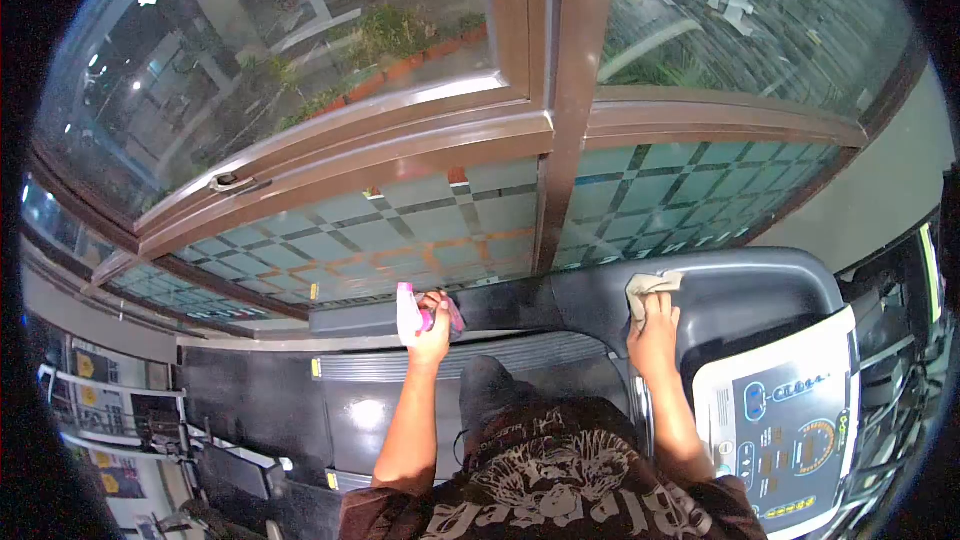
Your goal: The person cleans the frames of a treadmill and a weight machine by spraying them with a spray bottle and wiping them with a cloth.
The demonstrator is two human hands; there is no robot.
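Note:
My left hand (432, 328) is wrapped round a spray bottle (409, 315) with a white and pink head, held over the dark treadmill side rail. My right hand (655, 338) grips a beige cloth (652, 286), which lies against the black plastic cover of the treadmill (745, 285). The cloth is bunched under the fingertips and sticks out past them. To the right of that hand is the treadmill's console (780, 430), a pale panel with a round dial and several buttons.
A brown-framed window (570, 120) with frosted grid-patterned lower panes stands right in front of the treadmill. A window handle (232, 182) juts out at the left. Other gym equipment (230, 455) stands at the lower left, and more at the right edge.

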